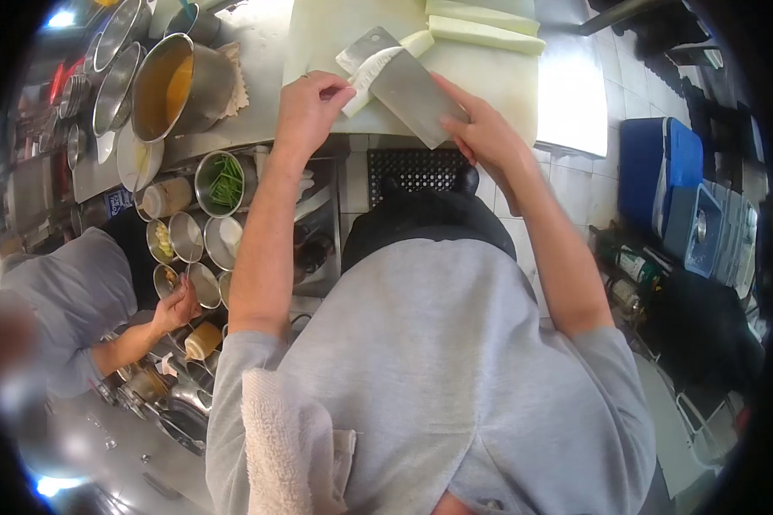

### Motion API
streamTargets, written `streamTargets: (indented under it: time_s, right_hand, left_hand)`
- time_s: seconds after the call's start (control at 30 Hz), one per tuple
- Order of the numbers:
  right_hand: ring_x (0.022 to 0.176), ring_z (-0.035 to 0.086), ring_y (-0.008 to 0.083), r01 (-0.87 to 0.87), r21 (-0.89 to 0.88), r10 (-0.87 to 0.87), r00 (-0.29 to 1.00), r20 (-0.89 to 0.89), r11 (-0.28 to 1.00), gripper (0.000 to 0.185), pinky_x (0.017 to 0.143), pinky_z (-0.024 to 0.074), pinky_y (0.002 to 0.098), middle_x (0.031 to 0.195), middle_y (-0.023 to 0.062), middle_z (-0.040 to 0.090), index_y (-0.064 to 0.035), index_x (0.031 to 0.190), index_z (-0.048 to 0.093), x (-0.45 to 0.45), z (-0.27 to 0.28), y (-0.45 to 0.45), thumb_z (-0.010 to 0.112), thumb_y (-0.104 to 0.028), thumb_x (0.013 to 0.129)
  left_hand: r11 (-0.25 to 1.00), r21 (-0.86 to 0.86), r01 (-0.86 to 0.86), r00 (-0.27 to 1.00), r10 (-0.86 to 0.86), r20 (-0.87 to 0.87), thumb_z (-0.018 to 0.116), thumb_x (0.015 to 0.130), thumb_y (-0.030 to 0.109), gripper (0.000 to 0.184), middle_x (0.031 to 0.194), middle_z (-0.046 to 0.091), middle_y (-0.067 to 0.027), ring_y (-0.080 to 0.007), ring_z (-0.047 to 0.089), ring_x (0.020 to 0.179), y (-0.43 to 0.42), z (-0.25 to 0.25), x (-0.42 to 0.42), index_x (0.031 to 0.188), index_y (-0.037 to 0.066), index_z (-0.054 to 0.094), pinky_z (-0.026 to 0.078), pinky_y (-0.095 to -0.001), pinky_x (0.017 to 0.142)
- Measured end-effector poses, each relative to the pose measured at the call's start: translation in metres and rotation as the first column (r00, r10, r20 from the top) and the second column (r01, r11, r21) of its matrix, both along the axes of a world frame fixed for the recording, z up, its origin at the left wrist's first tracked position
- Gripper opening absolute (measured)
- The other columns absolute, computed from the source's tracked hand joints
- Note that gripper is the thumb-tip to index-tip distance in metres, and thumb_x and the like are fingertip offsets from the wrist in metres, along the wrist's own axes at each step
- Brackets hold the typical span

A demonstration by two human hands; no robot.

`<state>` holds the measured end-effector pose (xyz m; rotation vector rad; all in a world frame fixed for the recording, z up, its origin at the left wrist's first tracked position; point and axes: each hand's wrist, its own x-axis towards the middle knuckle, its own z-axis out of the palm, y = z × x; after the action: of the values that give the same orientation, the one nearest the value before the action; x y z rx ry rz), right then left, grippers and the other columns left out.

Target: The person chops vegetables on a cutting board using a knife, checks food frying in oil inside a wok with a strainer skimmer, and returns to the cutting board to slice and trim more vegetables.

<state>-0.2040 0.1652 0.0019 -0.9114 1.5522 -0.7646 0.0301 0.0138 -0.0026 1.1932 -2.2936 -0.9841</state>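
My right hand (483, 124) grips a broad metal cleaver (414, 96), a small hole near the blade's far corner. The blade lies slantwise across a long, pale green-white vegetable piece (362, 86) on the white cutting board (318, 34). At that piece's near end, my left hand (313, 105) has its fingers curled in a pinch, the fingertips at its edge. Much of the piece's middle is hidden behind the blade. Two more long pale vegetable pieces (488, 34) rest on the board at the far right.
Left of the board stand a big steel pot (165, 90) of orange liquid and stacked steel bowls (118, 86). Below are a container of green vegetables (225, 182) and several tubs. Another person's hand (177, 307) is among them. A blue cooler (653, 167) sits at right.
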Motion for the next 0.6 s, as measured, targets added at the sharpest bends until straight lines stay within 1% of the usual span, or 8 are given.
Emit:
streamTargets:
  time_s: [0.1,0.2,0.23,0.3,0.33,0.43,0.53,0.6]
  right_hand:
    - [0.045,0.043,0.0119,-0.011,0.013,0.011,1.000,0.021,1.000,0.066,0.044,0.0417,0.0314,0.056,0.0015,0.045,-0.0277,0.155,0.036,0.001,0.000,0.011,0.056,-0.009,0.096]
    - [0.045,0.043,0.0120,-0.023,0.011,0.023,1.000,0.007,1.000,0.066,0.043,0.0412,0.0314,0.056,0.0017,0.044,-0.0268,0.155,0.035,0.006,0.000,0.015,0.056,-0.008,0.096]
    - [0.045,0.043,0.0120,-0.017,0.010,0.017,1.000,-0.001,1.000,0.066,0.043,0.0412,0.0313,0.056,0.0018,0.044,-0.0266,0.155,0.035,0.010,0.000,0.016,0.056,-0.008,0.095]
    - [0.045,0.043,0.0120,0.003,0.000,-0.003,0.999,0.040,1.000,0.066,0.044,0.0413,0.0311,0.056,0.0016,0.044,-0.0264,0.156,0.035,0.017,-0.007,0.007,0.056,-0.008,0.095]
    - [0.045,0.042,0.0121,0.013,-0.004,-0.013,0.998,0.061,1.000,0.066,0.044,0.0414,0.0311,0.056,0.0015,0.044,-0.0263,0.156,0.035,0.021,-0.010,0.004,0.056,-0.008,0.095]
    - [0.044,0.042,0.0118,-0.018,-0.016,0.018,1.000,-0.021,1.000,0.066,0.044,0.0417,0.0305,0.055,0.0011,0.044,-0.0268,0.156,0.035,0.025,0.001,0.016,0.056,-0.008,0.096]
    - [0.045,0.043,0.0114,0.026,0.032,-0.028,0.998,0.063,0.999,0.065,0.044,0.0422,0.0302,0.055,0.0011,0.045,-0.0265,0.156,0.034,0.031,-0.004,0.024,0.056,-0.009,0.096]
    - [0.045,0.043,0.0112,0.012,0.011,-0.012,0.999,0.041,1.000,0.065,0.044,0.0423,0.0302,0.055,0.0012,0.045,-0.0260,0.156,0.034,0.038,-0.002,0.010,0.056,-0.009,0.097]
  left_hand:
    - [0.999,-0.036,-0.027,0.996,0.030,0.089,0.076,0.085,0.018,0.021,0.091,0.073,-0.0100,-0.0176,0.068,0.079,0.004,0.005,-0.001,0.098,0.001,0.074,0.053,-0.0304,0.074]
    - [0.999,-0.045,-0.012,0.998,0.014,0.054,0.076,0.086,0.019,0.021,0.090,0.073,-0.0105,-0.0184,0.067,0.077,0.001,0.002,0.000,0.097,0.002,0.075,0.052,-0.0305,0.072]
    - [0.998,-0.060,-0.002,0.999,0.005,0.040,0.075,0.085,0.018,0.020,0.090,0.072,-0.0118,-0.0209,0.068,0.077,0.002,0.002,0.001,0.096,0.001,0.075,0.053,-0.0313,0.072]
    - [0.996,-0.092,0.017,1.000,-0.016,0.017,0.074,0.084,0.016,0.018,0.088,0.072,-0.0145,-0.0258,0.070,0.076,0.003,0.005,0.002,0.094,0.001,0.074,0.054,-0.0327,0.073]
    - [0.995,-0.095,0.020,1.000,-0.019,0.013,0.074,0.084,0.016,0.018,0.088,0.072,-0.0146,-0.0261,0.070,0.076,0.004,0.005,0.004,0.094,0.001,0.074,0.054,-0.0329,0.072]
    - [0.993,-0.117,0.026,1.000,-0.027,-0.011,0.074,0.084,0.015,0.017,0.087,0.072,-0.0150,-0.0271,0.070,0.075,0.002,0.005,0.003,0.093,0.000,0.074,0.055,-0.0335,0.072]
    - [0.988,-0.150,0.039,0.999,-0.041,-0.011,0.073,0.084,0.014,0.016,0.086,0.072,-0.0156,-0.0277,0.069,0.073,0.004,0.006,0.005,0.092,0.000,0.074,0.055,-0.0341,0.071]
    - [0.983,-0.177,0.057,0.998,-0.060,-0.009,0.073,0.084,0.014,0.015,0.086,0.072,-0.0157,-0.0281,0.069,0.073,0.003,0.005,0.005,0.092,0.000,0.074,0.055,-0.0346,0.070]
